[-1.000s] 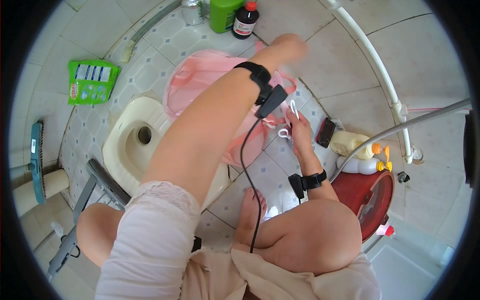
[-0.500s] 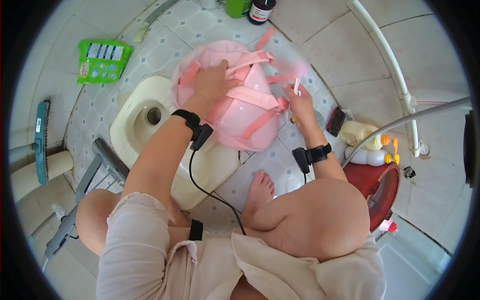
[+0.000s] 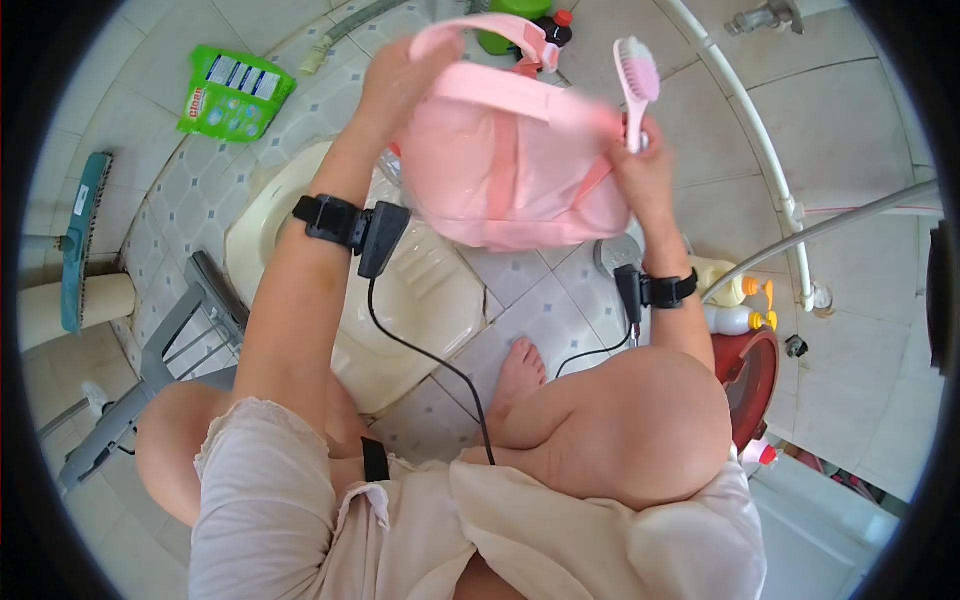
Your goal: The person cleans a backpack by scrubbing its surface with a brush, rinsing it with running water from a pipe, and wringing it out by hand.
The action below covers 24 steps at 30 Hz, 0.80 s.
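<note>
A pink backpack hangs lifted above the floor and the front part of the squat toilet. Its upper left side is in my left hand, whose fingers are closed round the edge near a strap. My right hand is closed on the handle of a white scrub brush, with the pink-and-white bristles pointing up. That same hand touches the backpack's right side; whether it also grips the fabric is partly hidden. The backpack's top right corner is smeared by motion.
A green packet lies at the left, near a teal broom head and a grey folding frame. Pump bottles, a red bucket and a grey hose are on the right. Bottles stand behind the backpack.
The backpack has been raised from the floor and the toilet, moving away from me and slightly right. Both hands rose with it; the brush now points upright and shows clearly.
</note>
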Available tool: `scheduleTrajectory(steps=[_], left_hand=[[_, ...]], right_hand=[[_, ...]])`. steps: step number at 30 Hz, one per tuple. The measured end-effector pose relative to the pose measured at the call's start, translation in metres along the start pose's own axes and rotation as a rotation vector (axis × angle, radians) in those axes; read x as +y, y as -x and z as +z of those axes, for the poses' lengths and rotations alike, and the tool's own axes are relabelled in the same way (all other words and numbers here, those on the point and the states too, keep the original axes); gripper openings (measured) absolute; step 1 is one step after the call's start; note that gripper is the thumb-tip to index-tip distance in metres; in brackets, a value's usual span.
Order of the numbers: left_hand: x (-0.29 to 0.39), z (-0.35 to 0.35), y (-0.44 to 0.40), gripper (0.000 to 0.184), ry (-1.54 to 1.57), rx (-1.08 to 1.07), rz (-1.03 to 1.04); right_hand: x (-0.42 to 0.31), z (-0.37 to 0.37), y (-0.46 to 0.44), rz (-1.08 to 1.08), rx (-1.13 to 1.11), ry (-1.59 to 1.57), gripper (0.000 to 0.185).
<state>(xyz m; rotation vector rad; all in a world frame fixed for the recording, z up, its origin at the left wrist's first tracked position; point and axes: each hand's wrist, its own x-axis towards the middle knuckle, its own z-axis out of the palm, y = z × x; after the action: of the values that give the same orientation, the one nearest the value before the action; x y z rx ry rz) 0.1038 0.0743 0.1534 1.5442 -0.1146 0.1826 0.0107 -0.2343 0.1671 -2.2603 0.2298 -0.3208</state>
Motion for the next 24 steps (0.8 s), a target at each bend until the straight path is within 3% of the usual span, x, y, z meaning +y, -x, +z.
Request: scheduleTrajectory(steps=[2, 3, 4, 5, 6, 7, 9, 10, 12, 16, 20, 24], left_hand=[[-0.03, -0.018, 0.001, 0.058, -0.609, -0.41, -0.256], [-0.049, -0.023, 0.01, 0.062, -0.708, -0.666, -0.241], [-0.073, -0.026, 0.022, 0.066, -0.8, -0.924, -0.222], [-0.114, -0.026, 0.04, 0.065, -0.907, -0.98, -0.145], [-0.143, -0.024, 0.053, 0.063, -1.01, -1.035, -0.063], [-0.145, -0.022, 0.057, 0.063, -0.995, -1.025, -0.061], [-0.144, -0.011, 0.071, 0.064, -0.929, -0.946, -0.118], [-0.112, -0.008, 0.06, 0.069, -0.929, -1.085, -0.371], [-0.1, -0.006, 0.055, 0.073, -0.896, -1.006, -0.355], [-0.103, 0.006, 0.045, 0.087, -0.756, -0.817, -0.231], [-0.091, 0.014, 0.066, 0.095, -0.843, -0.847, -0.227], [-0.092, 0.012, 0.089, 0.093, -0.937, -0.9, -0.215]], right_hand=[[0.004, 0.0, -0.021, -0.15, 0.036, -0.04, 0.028], [0.004, -0.002, -0.028, -0.29, 0.069, -0.086, 0.027], [-0.006, -0.01, -0.029, -0.2, -0.077, 0.115, 0.033], [-0.002, -0.012, -0.036, -0.21, -0.087, 0.125, 0.033], [0.014, -0.011, -0.047, -0.169, -0.251, 0.201, 0.036], [0.032, -0.012, -0.062, -0.126, -0.412, 0.281, 0.039], [0.047, -0.018, -0.082, -0.226, -0.448, 0.371, 0.041], [0.034, -0.023, -0.088, -0.084, -0.533, 0.418, 0.039], [0.002, -0.03, -0.094, 0.117, -0.667, 0.459, 0.039], [0.013, -0.027, -0.123, 0.292, -0.692, 0.612, 0.045], [0.116, -0.004, -0.114, 0.391, -0.605, 0.626, 0.04], [0.164, 0.008, -0.106, 0.452, -0.49, 0.518, 0.036]])
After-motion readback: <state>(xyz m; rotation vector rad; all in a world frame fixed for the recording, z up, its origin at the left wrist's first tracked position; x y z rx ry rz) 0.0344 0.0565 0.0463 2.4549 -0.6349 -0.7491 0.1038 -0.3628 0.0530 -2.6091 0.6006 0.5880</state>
